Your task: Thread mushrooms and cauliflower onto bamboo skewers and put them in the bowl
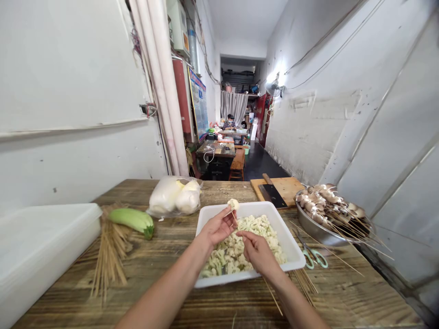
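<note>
Topping the left hand's (220, 227) pinch is a floret (233, 204) (right hand (257, 250) clasps skewer (234, 217)).

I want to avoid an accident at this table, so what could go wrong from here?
The thin stick at the floret could slip and prick the left hand. Sticks jutting past the metal bowl might get knocked in passing. The cleaver lies uncovered on the cutting board, so a careless reach might end in a cut.
</note>
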{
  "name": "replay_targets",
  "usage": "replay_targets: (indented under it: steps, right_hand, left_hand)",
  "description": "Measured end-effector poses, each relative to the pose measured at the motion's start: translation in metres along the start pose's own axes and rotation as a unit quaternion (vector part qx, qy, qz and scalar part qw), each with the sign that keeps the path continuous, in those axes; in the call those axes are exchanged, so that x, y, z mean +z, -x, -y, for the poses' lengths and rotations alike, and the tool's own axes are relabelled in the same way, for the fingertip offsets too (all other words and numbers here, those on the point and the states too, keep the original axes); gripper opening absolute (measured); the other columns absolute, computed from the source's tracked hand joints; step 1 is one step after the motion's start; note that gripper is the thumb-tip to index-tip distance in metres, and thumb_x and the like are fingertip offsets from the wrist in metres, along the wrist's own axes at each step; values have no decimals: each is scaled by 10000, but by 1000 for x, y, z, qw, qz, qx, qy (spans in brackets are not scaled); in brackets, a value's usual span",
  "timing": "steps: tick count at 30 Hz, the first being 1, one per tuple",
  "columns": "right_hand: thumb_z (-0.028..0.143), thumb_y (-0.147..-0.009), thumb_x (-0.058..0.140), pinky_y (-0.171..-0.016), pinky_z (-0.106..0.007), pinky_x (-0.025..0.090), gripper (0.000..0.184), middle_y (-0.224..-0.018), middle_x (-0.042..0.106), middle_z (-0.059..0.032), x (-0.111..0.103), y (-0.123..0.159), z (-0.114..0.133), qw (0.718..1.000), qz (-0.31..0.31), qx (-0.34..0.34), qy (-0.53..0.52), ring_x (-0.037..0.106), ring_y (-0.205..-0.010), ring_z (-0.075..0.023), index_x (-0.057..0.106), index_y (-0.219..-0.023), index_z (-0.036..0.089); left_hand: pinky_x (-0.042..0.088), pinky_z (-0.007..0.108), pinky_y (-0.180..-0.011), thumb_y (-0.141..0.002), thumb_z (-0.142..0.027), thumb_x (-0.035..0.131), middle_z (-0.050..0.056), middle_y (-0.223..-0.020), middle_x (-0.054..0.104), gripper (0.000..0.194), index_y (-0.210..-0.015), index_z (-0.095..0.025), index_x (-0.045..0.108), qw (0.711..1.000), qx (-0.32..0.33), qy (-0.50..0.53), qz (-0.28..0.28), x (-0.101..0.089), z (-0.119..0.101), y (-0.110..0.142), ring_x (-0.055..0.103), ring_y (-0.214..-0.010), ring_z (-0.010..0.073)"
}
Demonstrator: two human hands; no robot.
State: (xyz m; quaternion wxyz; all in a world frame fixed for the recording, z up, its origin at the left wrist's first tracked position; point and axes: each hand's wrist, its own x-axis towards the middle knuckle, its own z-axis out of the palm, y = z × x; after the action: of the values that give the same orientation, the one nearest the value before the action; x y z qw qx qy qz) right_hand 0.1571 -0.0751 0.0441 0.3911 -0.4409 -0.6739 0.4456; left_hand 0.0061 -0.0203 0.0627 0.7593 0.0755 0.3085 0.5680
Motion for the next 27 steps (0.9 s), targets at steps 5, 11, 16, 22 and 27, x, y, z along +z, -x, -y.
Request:
replay_targets:
  steps: [5, 11, 16, 22, 27]
  right_hand:
    - [379, -846, 409, -394, -188, 278, 444, -412, 383, 75, 1, 1, 2, 999, 1, 18, -40, 345, -374, -82, 599, -1114, 80]
    - [383, -853, 414, -412, -191, 296, 475, -419, 404, 79, 0, -1, 4, 999, 11, 12, -50, 343, -374, -83, 533, -1222, 110]
    - [379, -836, 449, -418, -201, 285, 432, -469, 376, 59, -2, 0, -2, 999, -22, -15, -39, 330, -422, -86, 613, -1131, 109]
    - [391, -835, 454, -403, -190, 244, 442, -490, 336, 65, -1, -5, -4, 996, -45, -18, -71, 281, -434, -76, 600, -1124, 90]
    - [407, -848, 438, -388, -185, 228, 458, -488, 327, 71, 1, -8, -1, 994, -45, -11, -96, 269, -424, -72, 574, -1148, 89]
  left_hand:
    - [498, 239, -544, -759, -92, 604, 64, -678, 629, 56, -808, -89, 576, 1000, 2, -6, 8, 1, -2, 0, 602, -585, 120]
    - [503, 267, -562, -776, -90, 560, 56, -632, 609, 18, -788, -91, 573, 1000, -4, -19, 24, 4, -1, 4, 593, -572, 133]
    - [506, 270, -593, -781, -68, 545, 62, -624, 605, 45, -752, -87, 574, 998, -9, -32, 45, 4, 2, 3, 592, -589, 134]
    - [514, 249, -662, -783, -64, 560, 81, -729, 645, 63, -829, -68, 603, 996, 36, -35, 75, 5, 2, -1, 611, -665, 120]
    - [512, 234, -740, -772, -15, 552, 93, -804, 666, 117, -855, -62, 618, 991, 76, -43, 101, 6, 5, 3, 627, -743, 116]
